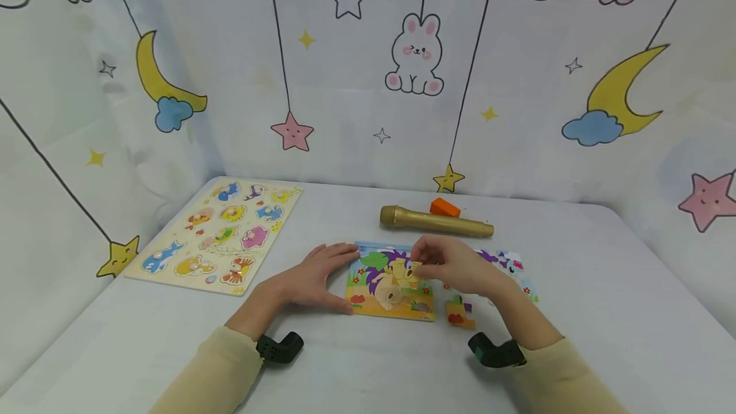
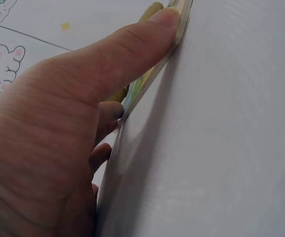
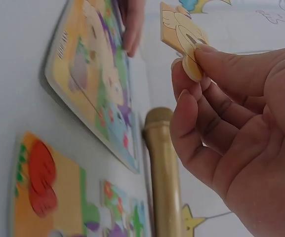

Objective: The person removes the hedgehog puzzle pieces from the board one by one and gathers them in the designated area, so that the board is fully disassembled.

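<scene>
A jigsaw puzzle board [image 1: 368, 307] with a purple-spined hedgehog picture lies flat in the middle of the table. At its left side my left hand [image 1: 313, 278] rests with fingers spread. In the left wrist view the thumb [image 2: 137, 47] is straight and touches the board's edge. Above the board's right part, my right hand [image 1: 457, 265] pinches a yellow and orange puzzle piece [image 3: 179, 27] between thumb and fingers, tilted and raised off the picture. Loose on the table, right of the board, lies a piece with a red shape [image 3: 42, 177].
More colourful pieces [image 1: 520, 271] lie to the right, partly hidden by the right forearm. Behind the puzzle board are a gold toy microphone [image 1: 437, 221] and an orange block [image 1: 445, 207]. A sea-animal puzzle board [image 1: 172, 282] lies at the left. A patterned curtain [image 1: 356, 82] hangs behind the table.
</scene>
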A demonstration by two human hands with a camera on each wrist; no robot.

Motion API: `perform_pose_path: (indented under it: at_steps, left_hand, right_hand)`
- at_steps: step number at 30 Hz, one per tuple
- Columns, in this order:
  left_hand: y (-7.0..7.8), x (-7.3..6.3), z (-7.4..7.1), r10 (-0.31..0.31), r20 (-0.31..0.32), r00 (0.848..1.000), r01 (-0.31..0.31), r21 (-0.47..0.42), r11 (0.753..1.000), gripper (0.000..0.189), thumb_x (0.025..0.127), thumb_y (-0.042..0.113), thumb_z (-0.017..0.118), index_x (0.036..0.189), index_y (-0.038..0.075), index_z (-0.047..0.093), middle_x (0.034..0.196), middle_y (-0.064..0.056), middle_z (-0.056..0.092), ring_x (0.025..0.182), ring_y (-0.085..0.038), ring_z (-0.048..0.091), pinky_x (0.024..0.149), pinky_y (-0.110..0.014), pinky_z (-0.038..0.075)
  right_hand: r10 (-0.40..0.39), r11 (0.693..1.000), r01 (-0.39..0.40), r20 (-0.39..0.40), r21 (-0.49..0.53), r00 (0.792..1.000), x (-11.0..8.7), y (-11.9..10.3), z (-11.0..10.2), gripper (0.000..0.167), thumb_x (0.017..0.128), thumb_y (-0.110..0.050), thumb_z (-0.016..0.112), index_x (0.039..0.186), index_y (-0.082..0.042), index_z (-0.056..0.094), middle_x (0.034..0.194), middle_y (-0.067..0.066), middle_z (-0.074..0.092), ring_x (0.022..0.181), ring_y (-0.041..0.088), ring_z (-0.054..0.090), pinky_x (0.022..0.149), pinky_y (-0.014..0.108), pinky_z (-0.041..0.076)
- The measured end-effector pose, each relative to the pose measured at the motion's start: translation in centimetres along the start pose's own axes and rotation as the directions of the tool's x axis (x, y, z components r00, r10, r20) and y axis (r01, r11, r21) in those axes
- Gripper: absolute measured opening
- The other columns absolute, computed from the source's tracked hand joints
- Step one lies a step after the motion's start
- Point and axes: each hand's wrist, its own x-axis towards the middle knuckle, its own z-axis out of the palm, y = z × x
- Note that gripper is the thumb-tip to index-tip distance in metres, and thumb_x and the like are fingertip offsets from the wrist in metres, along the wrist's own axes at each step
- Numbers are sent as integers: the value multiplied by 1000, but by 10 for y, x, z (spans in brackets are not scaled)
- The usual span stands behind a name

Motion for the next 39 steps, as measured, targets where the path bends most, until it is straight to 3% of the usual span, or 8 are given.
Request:
perform_pose_path:
  at_steps: [7, 23, 31, 39]
  left_hand:
    - [0, 0, 1, -16, 3, 1000, 16, 2, 1000, 101, 78, 59, 77, 157, 10, 37, 164, -5, 28, 152, -26, 18, 122, -51, 3]
    - [1, -1, 2, -32, 3, 999, 32, -13, 999, 101, 78, 60, 76, 157, 12, 37, 164, -5, 27, 152, -27, 17, 122, -52, 4]
    - [2, 0, 1, -27, 3, 1000, 27, -6, 1000, 100, 78, 60, 76, 157, 12, 37, 164, -5, 27, 152, -27, 17, 122, -51, 4]
    - [1, 0, 1, -30, 5, 1000, 30, -6, 1000, 100, 78, 59, 76, 157, 12, 37, 164, -4, 27, 152, -27, 17, 122, -51, 3]
  right_hand:
    - [42, 999, -42, -22, 0, 999, -23, 13, -20, 16, 96, -12, 70, 106, -3, 61, 94, 5, 64, 86, 25, 61, 75, 36, 57]
    - [130, 991, -129, 27, -40, 991, -82, 57, -53, 18, 94, -11, 71, 105, -2, 60, 91, 7, 61, 83, 20, 59, 70, 25, 54]
    - [154, 988, -153, 68, -20, 986, -97, 66, -56, 17, 94, -8, 71, 105, -1, 60, 90, 6, 61, 81, 16, 58, 69, 24, 52]
    - [131, 991, -132, 80, 4, 988, -100, 71, -54, 15, 95, -7, 69, 104, 1, 60, 90, 8, 61, 80, 14, 58, 68, 23, 52]
